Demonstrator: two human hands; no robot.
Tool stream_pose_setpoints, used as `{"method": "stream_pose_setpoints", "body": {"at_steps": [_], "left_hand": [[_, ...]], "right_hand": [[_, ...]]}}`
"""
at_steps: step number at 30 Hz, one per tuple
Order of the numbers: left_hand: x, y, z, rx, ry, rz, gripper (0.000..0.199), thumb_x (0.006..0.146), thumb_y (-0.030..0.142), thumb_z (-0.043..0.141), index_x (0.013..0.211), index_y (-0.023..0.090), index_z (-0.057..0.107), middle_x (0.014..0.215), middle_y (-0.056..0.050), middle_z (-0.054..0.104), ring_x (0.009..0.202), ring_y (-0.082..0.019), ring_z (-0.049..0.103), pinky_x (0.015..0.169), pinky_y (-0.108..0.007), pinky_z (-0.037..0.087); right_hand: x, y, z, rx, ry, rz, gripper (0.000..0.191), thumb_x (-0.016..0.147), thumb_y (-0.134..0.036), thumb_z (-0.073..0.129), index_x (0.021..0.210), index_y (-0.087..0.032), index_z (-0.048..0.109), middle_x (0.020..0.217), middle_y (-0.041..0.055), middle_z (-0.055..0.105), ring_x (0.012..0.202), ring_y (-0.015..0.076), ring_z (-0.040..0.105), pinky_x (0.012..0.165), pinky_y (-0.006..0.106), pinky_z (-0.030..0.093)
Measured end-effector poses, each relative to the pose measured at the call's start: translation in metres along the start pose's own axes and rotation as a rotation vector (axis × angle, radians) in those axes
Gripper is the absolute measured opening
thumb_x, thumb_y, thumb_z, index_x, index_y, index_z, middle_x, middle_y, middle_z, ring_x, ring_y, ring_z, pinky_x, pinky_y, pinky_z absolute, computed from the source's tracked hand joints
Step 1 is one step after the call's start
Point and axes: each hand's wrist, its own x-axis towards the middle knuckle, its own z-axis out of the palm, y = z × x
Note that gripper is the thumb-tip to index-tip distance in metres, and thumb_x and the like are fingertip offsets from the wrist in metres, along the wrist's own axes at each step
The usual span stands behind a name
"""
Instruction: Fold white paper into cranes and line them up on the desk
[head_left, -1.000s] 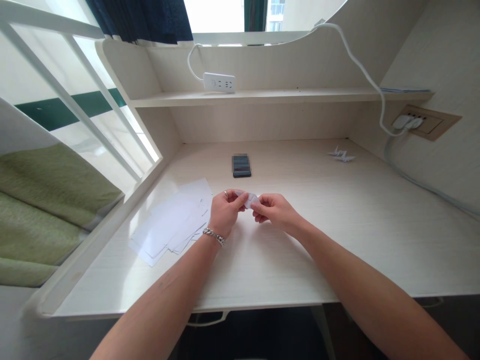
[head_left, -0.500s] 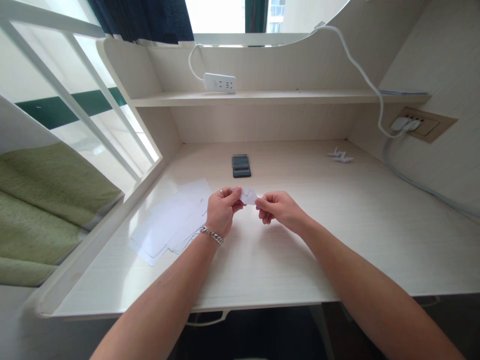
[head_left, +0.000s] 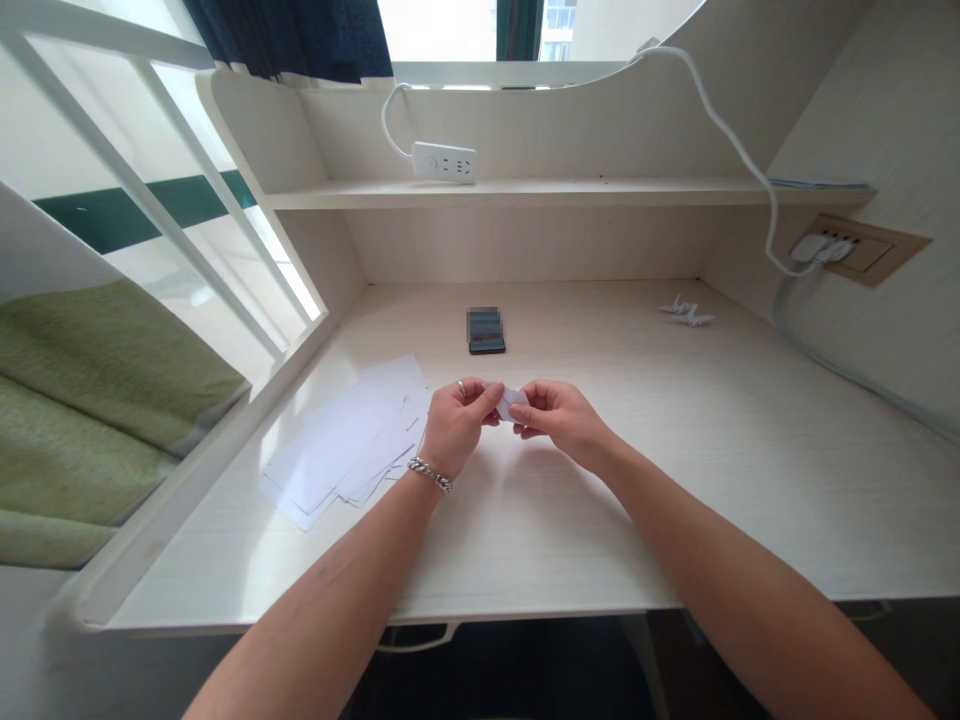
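Observation:
Between my two hands is a small piece of folded white paper [head_left: 511, 402], held above the desk. My left hand [head_left: 461, 420], with a ring and a chain bracelet, pinches its left end between thumb and fingers. The right end is gripped by my right hand [head_left: 559, 415], thumb on top and fingers curled beneath. Much of the paper is covered by my fingers, so its full shape is hidden. Left of my left hand lie several loose white sheets [head_left: 337, 430], overlapping on the desk.
A dark phone [head_left: 487, 331] lies beyond my hands on the desk [head_left: 675, 480]. Folded paper cranes [head_left: 690, 314] sit at the back right. On the shelf [head_left: 555, 195] stands a white power strip [head_left: 444, 161], and a white cable runs to the wall socket [head_left: 859, 248].
My left hand has moved right, closer to my right hand. Less of the folded paper shows between them, and the right thumb now lies over it. The view has shifted slightly.

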Motion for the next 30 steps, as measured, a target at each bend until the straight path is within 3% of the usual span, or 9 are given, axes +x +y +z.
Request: {"method": "stream_pose_setpoints", "body": {"at_steps": [4,10,18,30], "left_hand": [[-0.0009,0.0035,-0.0016,-0.142,-0.104,-0.02,0.036,0.074,0.046,0.075,0.081,0.012,0.073,0.073,-0.007,0.071,0.064,-0.013,0.064,0.061,-0.025,0.051],[-0.0015,0.0014,-0.0023,-0.263,-0.178,0.027,0.032,0.07,0.038,0.081,0.092,0.016,0.074,0.073,-0.004,0.072,0.065,-0.012,0.065,0.067,-0.026,0.053],[-0.0002,-0.0025,-0.0021,-0.311,-0.2,0.017,0.029,0.069,0.036,0.082,0.089,0.017,0.074,0.073,-0.003,0.072,0.066,-0.012,0.065,0.067,-0.026,0.053],[-0.004,0.0021,0.0,-0.26,-0.199,0.01,0.032,0.068,0.039,0.082,0.089,0.017,0.07,0.073,-0.002,0.072,0.065,-0.012,0.066,0.068,-0.027,0.052]], "right_hand": [[-0.0011,-0.0012,-0.0041,0.128,-0.028,0.003,0.031,0.07,-0.043,0.079,0.077,-0.017,0.064,0.07,0.0,0.061,0.064,0.0125,0.058,0.065,0.03,0.046],[-0.002,-0.0061,-0.0062,0.237,-0.068,-0.009,0.028,0.073,-0.042,0.077,0.077,-0.016,0.067,0.072,0.0006,0.059,0.063,0.0115,0.054,0.063,0.03,0.043],[-0.0037,-0.0077,-0.0055,0.308,-0.127,0.01,0.026,0.076,-0.04,0.076,0.077,-0.015,0.067,0.071,0.0012,0.058,0.062,0.0111,0.053,0.062,0.029,0.041],[-0.0043,-0.009,-0.0046,0.303,-0.105,0.035,0.03,0.073,-0.045,0.076,0.077,-0.016,0.065,0.071,0.001,0.058,0.062,0.0119,0.052,0.062,0.029,0.042]]}}
